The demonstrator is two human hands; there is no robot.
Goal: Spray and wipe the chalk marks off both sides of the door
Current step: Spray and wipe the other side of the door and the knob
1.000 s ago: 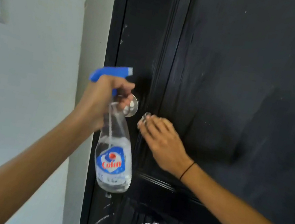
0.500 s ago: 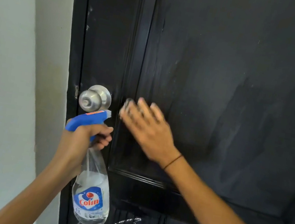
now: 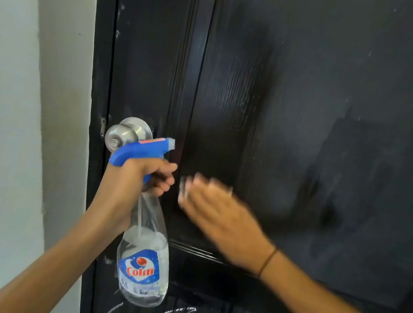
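The left hand [image 3: 138,180] grips a clear plastic spray bottle with blue trigger [image 3: 143,260]; at its 3 o'clock, the right hand's [image 3: 219,221] fingers [image 3: 203,186] lie flat against the black wooden door [image 3: 315,120].

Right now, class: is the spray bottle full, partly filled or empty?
Partly filled. The spray bottle, held upright by the left hand, shows clear liquid only in its lower part; the narrowing upper part looks empty.
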